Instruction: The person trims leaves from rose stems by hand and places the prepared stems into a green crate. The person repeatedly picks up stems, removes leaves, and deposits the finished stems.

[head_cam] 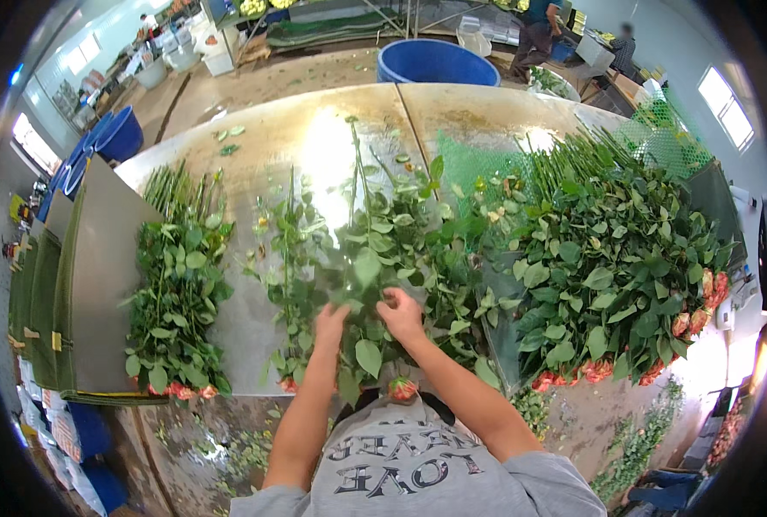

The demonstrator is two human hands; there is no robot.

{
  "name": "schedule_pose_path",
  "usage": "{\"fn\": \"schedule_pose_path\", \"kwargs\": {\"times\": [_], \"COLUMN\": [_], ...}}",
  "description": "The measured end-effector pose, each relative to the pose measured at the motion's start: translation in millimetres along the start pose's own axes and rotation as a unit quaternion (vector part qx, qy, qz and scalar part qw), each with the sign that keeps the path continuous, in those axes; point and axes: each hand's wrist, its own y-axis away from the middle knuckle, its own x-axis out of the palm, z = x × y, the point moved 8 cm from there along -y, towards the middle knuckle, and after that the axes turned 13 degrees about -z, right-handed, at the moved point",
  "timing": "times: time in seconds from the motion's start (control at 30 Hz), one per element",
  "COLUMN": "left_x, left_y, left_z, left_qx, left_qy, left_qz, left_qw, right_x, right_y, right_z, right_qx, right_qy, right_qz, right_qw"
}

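Observation:
Both my hands are among the leaves of a rose stem in front of me. My left hand (332,320) touches foliage, its fingertips partly hidden and blurred by leaves. A short way to its right, my right hand (401,315) has its fingers curled by the stem; whether they grip it cannot be told. A red-orange rose bloom (402,388) hangs at the table's near edge, close to my shirt. More leafy rose stems (286,258) lie left of my hands, and others (451,278) lie to the right, with stem ends pointing away from me.
A bunch of roses (180,291) lies at left beside an upright metal divider (109,278). A large rose pile (597,258) fills the right side, near green netting (480,168). Beyond the metal table (261,123) stands a blue tub (438,61). Other people (538,32) are farther back. Cut leaves litter the floor.

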Motion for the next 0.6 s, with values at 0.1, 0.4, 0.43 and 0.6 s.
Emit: {"fn": "schedule_pose_path", "kwargs": {"times": [0.1, 0.4, 0.43, 0.6], "left_x": [-6.8, -31.6, -29.1, -49.1], "left_y": [11.2, 22.0, 23.6, -28.6], "left_z": [9.1, -1.9, -10.2, 30.8], "left_qx": [0.039, 0.068, 0.057, 0.108], "left_qy": [0.054, 0.005, -0.008, -0.044], "left_qz": [-0.076, -0.136, -0.143, -0.141], "left_qw": [0.995, 0.988, 0.988, 0.983], "right_x": [14.3, 24.1, 21.5, 13.8], "right_y": [1.1, -1.2, -2.9, -7.0], "right_z": [8.5, 0.8, -1.6, 29.3], "right_qx": [-0.036, -0.011, -0.017, 0.142], "right_qy": [0.031, 0.051, 0.014, -0.210], "right_qz": [-0.016, -0.021, -0.017, 0.098], "right_qw": [0.999, 0.998, 1.000, 0.962]}}
